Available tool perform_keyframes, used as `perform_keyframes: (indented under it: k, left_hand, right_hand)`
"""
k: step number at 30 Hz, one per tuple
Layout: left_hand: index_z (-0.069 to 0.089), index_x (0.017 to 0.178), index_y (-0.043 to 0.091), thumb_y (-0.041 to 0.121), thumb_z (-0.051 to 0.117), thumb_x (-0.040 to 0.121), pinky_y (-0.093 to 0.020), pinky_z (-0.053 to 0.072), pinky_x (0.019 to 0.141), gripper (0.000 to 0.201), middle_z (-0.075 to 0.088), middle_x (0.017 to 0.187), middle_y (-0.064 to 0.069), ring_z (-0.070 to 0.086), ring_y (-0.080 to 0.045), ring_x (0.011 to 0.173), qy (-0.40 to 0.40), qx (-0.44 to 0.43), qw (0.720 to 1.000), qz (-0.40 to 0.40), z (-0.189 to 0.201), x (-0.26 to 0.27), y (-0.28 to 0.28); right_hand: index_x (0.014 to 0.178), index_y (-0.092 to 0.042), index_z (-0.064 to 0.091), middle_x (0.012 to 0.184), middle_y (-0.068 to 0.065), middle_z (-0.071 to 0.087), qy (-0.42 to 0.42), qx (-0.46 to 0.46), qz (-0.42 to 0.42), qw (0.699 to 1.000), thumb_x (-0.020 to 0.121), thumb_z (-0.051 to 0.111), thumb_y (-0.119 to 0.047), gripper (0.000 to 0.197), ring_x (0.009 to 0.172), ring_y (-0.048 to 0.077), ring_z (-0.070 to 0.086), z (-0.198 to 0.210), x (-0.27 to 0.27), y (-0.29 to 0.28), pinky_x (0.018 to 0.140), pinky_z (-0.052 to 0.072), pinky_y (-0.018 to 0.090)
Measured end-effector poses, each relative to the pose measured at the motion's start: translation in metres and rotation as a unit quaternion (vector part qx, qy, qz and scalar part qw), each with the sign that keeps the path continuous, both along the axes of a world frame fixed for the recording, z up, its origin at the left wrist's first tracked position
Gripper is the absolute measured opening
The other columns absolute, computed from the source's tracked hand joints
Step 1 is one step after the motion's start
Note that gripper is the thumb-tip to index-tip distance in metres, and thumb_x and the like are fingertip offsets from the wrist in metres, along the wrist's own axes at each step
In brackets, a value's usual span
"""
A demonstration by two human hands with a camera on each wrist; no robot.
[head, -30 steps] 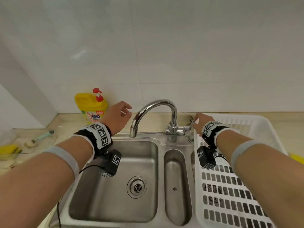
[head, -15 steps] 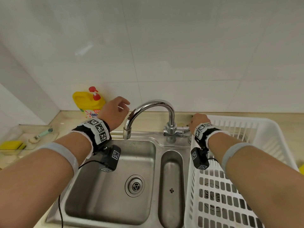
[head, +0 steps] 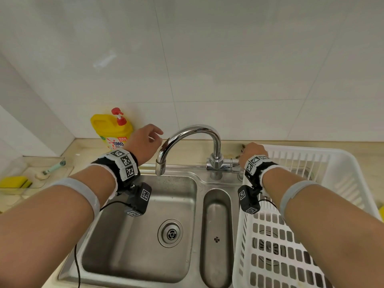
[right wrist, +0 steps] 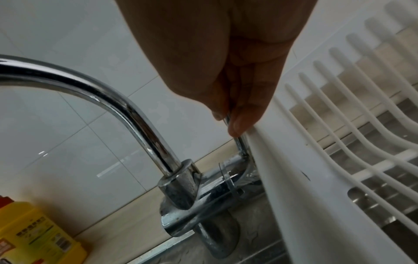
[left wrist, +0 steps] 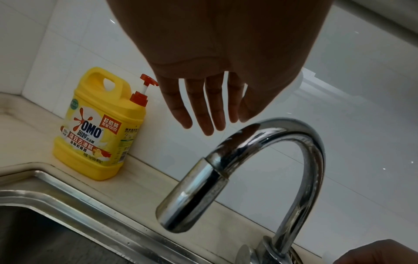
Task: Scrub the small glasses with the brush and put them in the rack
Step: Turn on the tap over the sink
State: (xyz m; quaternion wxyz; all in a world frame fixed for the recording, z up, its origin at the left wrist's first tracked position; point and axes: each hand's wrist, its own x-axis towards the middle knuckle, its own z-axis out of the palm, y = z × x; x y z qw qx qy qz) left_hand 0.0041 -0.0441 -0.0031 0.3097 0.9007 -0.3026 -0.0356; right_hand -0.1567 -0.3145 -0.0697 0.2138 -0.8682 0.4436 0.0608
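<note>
The right hand (right wrist: 228,100) pinches the thin metal tap lever (right wrist: 237,141) at three o'clock, likely for water; the left hand (left wrist: 203,100) hangs open, fingers straight.

Left hand (left wrist: 210,75) slack, right hand (right wrist: 226,71) pinching

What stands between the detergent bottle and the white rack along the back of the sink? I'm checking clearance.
In the head view, the left hand, the faucet and the right hand pinching its lever.
</note>
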Motion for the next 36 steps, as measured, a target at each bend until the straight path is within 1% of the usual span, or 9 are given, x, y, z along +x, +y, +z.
perform_keyframes:
  k: [2, 4, 8, 10, 11, 15, 20, 27, 36]
  left_hand:
    - [0.062, 0.112, 0.021, 0.018, 0.057, 0.096, -0.014, 0.04, 0.066, 0.017, 0.065, 0.097, 0.006, 0.061, -0.01, 0.087, -0.002, 0.009, 1.0, 0.001, -0.002, 0.001, 0.001]
    - [0.062, 0.112, 0.021, 0.018, 0.058, 0.096, -0.013, 0.039, 0.066, 0.017, 0.064, 0.097, 0.007, 0.061, -0.012, 0.09, -0.002, 0.015, 1.0, 0.002, -0.004, 0.002, 0.001]
    - [0.062, 0.113, 0.02, 0.018, 0.058, 0.096, -0.014, 0.038, 0.065, 0.018, 0.063, 0.097, 0.008, 0.059, -0.012, 0.089, -0.002, 0.032, 0.999, 0.004, -0.009, 0.006, 0.003]
    - [0.062, 0.113, 0.02, 0.019, 0.058, 0.096, -0.016, 0.039, 0.064, 0.018, 0.064, 0.099, 0.006, 0.06, -0.013, 0.09, -0.005, 0.044, 0.999, 0.005, -0.01, 0.008, 0.004]
    - [0.062, 0.113, 0.019, 0.019, 0.058, 0.096, -0.018, 0.04, 0.065, 0.018, 0.064, 0.1, 0.006, 0.061, -0.014, 0.091, -0.008, 0.052, 0.999, 0.004, -0.011, 0.009, 0.005]
    - [0.063, 0.112, 0.018, 0.018, 0.056, 0.096, -0.026, 0.041, 0.077, 0.018, 0.065, 0.101, 0.002, 0.06, -0.016, 0.094, -0.026, 0.086, 0.996, 0.004, -0.011, 0.012, 0.009]
    - [0.063, 0.108, 0.022, 0.02, 0.055, 0.094, -0.031, 0.048, 0.08, 0.017, 0.063, 0.1, 0.002, 0.061, -0.017, 0.093, -0.05, 0.141, 0.989, -0.012, -0.011, 0.016, 0.015]
    - [0.062, 0.1, 0.029, 0.025, 0.056, 0.092, -0.041, 0.055, 0.085, 0.011, 0.063, 0.099, 0.005, 0.061, -0.015, 0.089, -0.063, 0.168, 0.984, -0.017, -0.016, 0.016, 0.025]
    - [0.062, 0.104, 0.028, 0.026, 0.053, 0.093, -0.039, 0.054, 0.085, 0.014, 0.063, 0.097, 0.007, 0.061, -0.016, 0.091, -0.054, 0.193, 0.979, -0.023, -0.02, 0.019, 0.028]
  right_hand:
    - [0.07, -0.007, 0.053, 0.072, 0.006, 0.057, 0.003, 0.004, -0.004, 1.0, 0.09, 0.064, -0.011, 0.024, 0.08, 0.027, 0.067, 0.002, 0.0, 0.001, 0.078, 0.058, 0.032]
    - [0.071, -0.006, 0.052, 0.071, 0.006, 0.057, 0.003, 0.01, -0.013, 1.0, 0.09, 0.065, -0.01, 0.023, 0.073, 0.025, 0.062, 0.002, 0.0, 0.001, 0.073, 0.056, 0.03]
    - [0.07, -0.007, 0.052, 0.067, 0.005, 0.055, 0.007, 0.004, -0.029, 1.0, 0.089, 0.063, -0.008, 0.023, 0.056, 0.017, 0.052, 0.0, -0.001, 0.0, 0.055, 0.046, 0.027]
    - [0.069, -0.007, 0.05, 0.066, 0.004, 0.053, 0.014, -0.001, -0.03, 0.999, 0.089, 0.062, -0.008, 0.024, 0.054, 0.016, 0.049, 0.0, -0.001, 0.0, 0.045, 0.038, 0.025]
    - [0.069, -0.008, 0.05, 0.065, 0.004, 0.053, 0.015, 0.0, -0.03, 0.999, 0.089, 0.062, -0.008, 0.024, 0.053, 0.016, 0.049, 0.0, -0.002, -0.001, 0.044, 0.036, 0.024]
    - [0.069, -0.008, 0.05, 0.066, 0.004, 0.052, 0.011, 0.002, -0.026, 1.0, 0.089, 0.063, -0.008, 0.024, 0.053, 0.016, 0.048, 0.001, -0.002, 0.0, 0.044, 0.035, 0.025]
    - [0.07, -0.007, 0.053, 0.068, 0.006, 0.055, 0.001, 0.0, -0.029, 1.0, 0.09, 0.059, -0.006, 0.021, 0.055, 0.018, 0.05, 0.002, -0.003, 0.0, 0.057, 0.044, 0.029]
    - [0.072, -0.006, 0.054, 0.068, 0.006, 0.055, -0.003, -0.018, -0.022, 1.0, 0.091, 0.06, -0.008, 0.02, 0.056, 0.017, 0.05, 0.004, -0.003, 0.004, 0.062, 0.046, 0.028]
    - [0.069, -0.007, 0.05, 0.067, 0.005, 0.053, 0.017, -0.04, -0.007, 0.999, 0.091, 0.062, -0.009, 0.025, 0.057, 0.017, 0.05, 0.005, 0.001, 0.006, 0.064, 0.046, 0.027]
